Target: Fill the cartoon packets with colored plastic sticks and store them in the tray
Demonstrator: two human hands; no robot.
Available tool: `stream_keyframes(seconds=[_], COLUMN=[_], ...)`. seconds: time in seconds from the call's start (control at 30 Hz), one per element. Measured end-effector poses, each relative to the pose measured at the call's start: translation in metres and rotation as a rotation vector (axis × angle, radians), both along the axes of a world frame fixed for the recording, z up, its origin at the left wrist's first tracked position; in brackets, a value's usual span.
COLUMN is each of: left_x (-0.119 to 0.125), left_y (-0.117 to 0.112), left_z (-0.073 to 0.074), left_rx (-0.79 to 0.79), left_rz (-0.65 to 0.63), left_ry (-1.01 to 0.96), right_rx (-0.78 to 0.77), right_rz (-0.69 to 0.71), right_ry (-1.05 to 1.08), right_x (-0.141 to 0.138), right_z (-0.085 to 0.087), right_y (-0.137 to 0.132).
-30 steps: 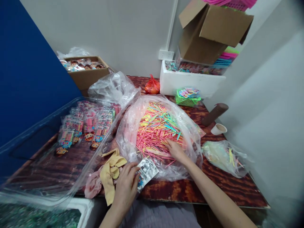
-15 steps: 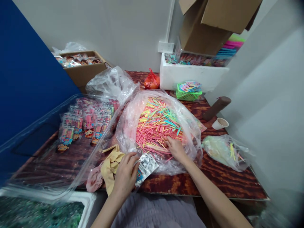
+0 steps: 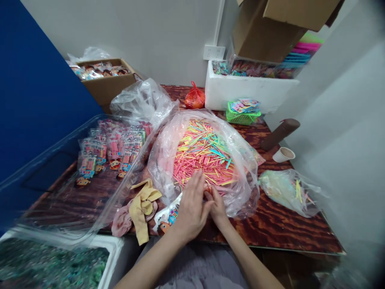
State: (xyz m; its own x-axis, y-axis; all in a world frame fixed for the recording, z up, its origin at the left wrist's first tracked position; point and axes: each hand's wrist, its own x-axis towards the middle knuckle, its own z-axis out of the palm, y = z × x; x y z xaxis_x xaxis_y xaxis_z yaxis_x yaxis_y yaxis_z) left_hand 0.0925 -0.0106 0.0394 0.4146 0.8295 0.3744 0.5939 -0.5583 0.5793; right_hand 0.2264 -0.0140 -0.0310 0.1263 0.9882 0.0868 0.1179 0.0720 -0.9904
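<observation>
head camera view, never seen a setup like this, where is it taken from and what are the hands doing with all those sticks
There's no machine here, just two bare hands, seen from a camera worn on the head, looking forward and down. On the dark table sits an open plastic bag full of colourful thin sticks. The left hand is at its near edge, fingers extended, close to the curled right hand, which seems to hold a few sticks, though the fingers hide most. A cartoon packet lies beside the left hand, partly covered. Also there: yellow cloth, paper cup, green basket.
</observation>
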Motion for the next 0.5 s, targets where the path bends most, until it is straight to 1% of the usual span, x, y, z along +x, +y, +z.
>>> stream_keyframes(seconds=[0.07, 0.1, 0.17, 0.27, 0.37, 0.43, 0.5], left_x=[0.011, 0.013, 0.012, 0.0, -0.019, -0.034, -0.047], left_y=[0.001, 0.002, 0.002, 0.0, -0.005, -0.01, -0.015], left_z=[-0.01, -0.014, -0.019, -0.018, -0.016, -0.019, -0.027], left_rx=[-0.014, -0.028, -0.056, -0.064, -0.068, -0.071, -0.078], left_rz=[-0.157, -0.211, -0.239, -0.151, -0.049, 0.018, 0.121], left_ry=[0.097, 0.128, 0.137, 0.061, 0.011, 0.022, 0.063], right_rx=[0.018, 0.025, 0.04, 0.036, 0.002, -0.007, -0.013], right_rz=[0.001, 0.016, 0.045, 0.09, 0.124, 0.115, 0.1], right_ry=[0.015, 0.013, 0.005, -0.031, -0.133, -0.179, -0.174], right_x=[-0.005, -0.004, -0.001, 0.005, 0.007, 0.007, 0.007], right_z=[-0.008, -0.01, -0.008, -0.001, 0.001, -0.002, -0.005], right_y=[-0.008, -0.009, -0.01, -0.006, -0.004, -0.003, -0.003])
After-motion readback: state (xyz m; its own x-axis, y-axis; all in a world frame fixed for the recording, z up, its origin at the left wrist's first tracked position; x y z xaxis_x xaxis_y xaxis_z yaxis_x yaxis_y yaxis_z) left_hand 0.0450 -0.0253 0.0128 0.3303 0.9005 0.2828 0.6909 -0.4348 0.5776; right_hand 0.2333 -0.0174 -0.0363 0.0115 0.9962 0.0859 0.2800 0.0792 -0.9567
